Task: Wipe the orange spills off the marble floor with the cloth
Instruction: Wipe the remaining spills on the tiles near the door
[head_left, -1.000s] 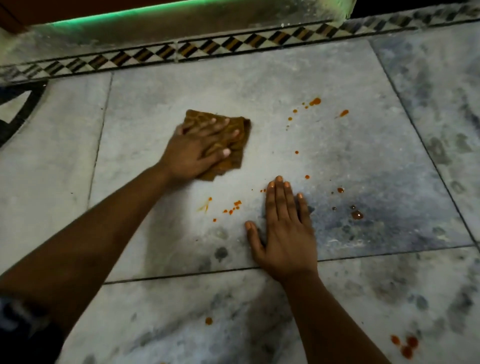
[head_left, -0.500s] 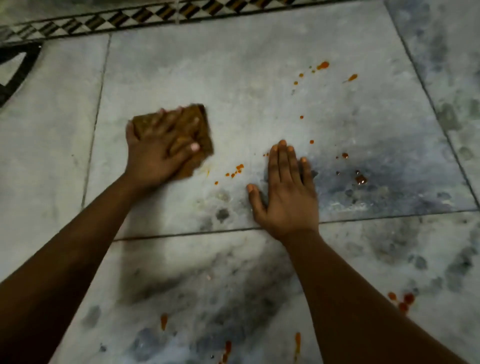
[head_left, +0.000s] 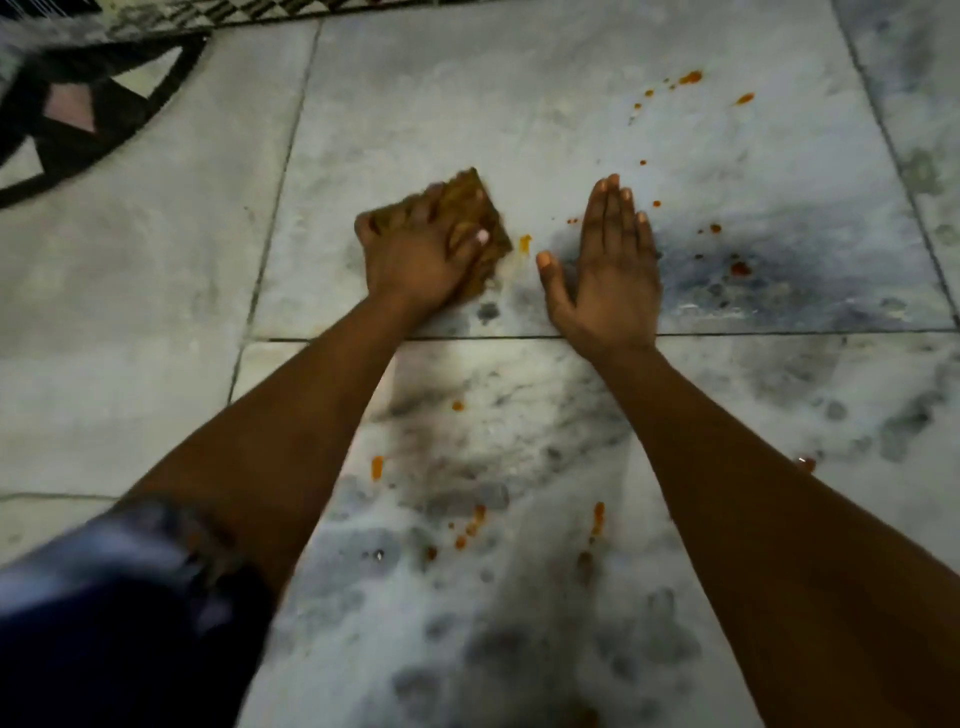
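left hand (head_left: 415, 260) is pressing a crumpled brown cloth (head_left: 475, 205), fingers curling over it; right hand (head_left: 608, 265) is lying flat, fingers together, on veined grey marble floor (head_left: 467, 93); orange spills (head_left: 524, 243) blurry.

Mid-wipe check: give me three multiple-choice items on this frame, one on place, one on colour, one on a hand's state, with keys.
1. Where is the cloth?
A. under the left hand
B. under the right hand
C. on the patterned border

2. What colour are the spills?
A. green
B. orange
C. blue

3. How is the right hand?
A. clenched in a fist
B. gripping the cloth
C. flat on the marble floor

Key: 1 A, the left hand's fingers press on the brown cloth; 2 B, orange drops dot the tiles; 3 C, its fingers lie straight on bare marble.
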